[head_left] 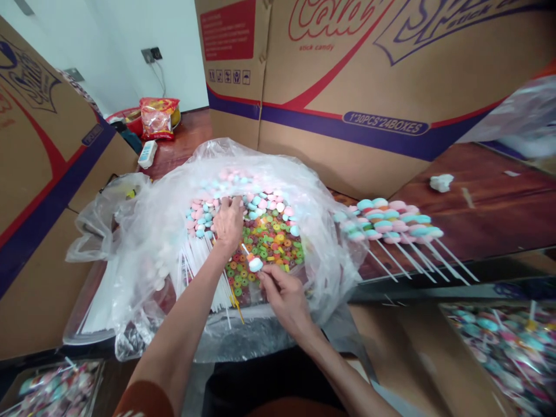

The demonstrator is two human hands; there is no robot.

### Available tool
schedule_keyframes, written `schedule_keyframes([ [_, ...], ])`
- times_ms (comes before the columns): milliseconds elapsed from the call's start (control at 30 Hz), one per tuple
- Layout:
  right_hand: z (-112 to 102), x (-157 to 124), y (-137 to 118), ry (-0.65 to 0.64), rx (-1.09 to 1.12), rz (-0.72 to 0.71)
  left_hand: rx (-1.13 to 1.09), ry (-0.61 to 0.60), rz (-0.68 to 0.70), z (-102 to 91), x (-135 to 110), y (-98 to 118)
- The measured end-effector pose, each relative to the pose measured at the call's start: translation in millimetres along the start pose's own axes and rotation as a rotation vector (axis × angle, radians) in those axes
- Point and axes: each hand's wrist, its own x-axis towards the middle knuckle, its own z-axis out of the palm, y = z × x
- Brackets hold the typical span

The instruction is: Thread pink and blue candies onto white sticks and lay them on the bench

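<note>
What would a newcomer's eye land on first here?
The clear plastic bag in the middle, heaped with pastel and bright ring candies, where the left hand rests on them and the right hand pinches a candy-tipped stick. To its right lies a row of loaded candy sticks, with big cartons behind.

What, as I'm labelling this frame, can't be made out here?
Head view:
- Left hand: fingertips buried in the pastel candies; grip hidden.
- Candy stick in the right hand: small, its threaded pieces unclear.
- Lower-right candies: blurred, cut by the edge.
- White sticks: fogged by the plastic bag.
</note>
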Motion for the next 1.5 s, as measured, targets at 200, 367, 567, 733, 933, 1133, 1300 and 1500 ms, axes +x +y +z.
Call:
schedule_keyframes([
  [200, 3, -2, 7, 0.048, 0.109, 0.066, -0.399, 0.042, -0.042, -12.2, -2, -7],
  [367, 5, 3, 6, 0.146, 0.303, 0.158, -1.041, -0.213, -0.242, -40.0, -46, -13],
  [567, 7, 8, 4, 0.161, 0.35, 0.166, -1.215, -0.361, -0.377, -54.1, -110, -12],
  [733, 10, 8, -2, 0.147, 0.327, 0.157, -1.282, -0.355, -0.365, -48.6, -128, -3],
  [933, 10, 8, -5, 0.155, 0.302, 0.13, -1.263, -0.347, -0.4, -46.5, -134, -3],
  [1133, 7, 5, -1, 0.108, 0.306, 0.102, -1.276, -0.337, -0.408, -49.8, -136, -3],
  [1300, -1, -6, -8, 0.009, 0.243, 0.082, -1.27, -0.13, -0.477, -51.3, -128, -9],
  [1500, -4, -14, -13, -0.115, 0.034, -0.039, -1.265, -0.01, -0.551, -53.9, -121, -20],
])
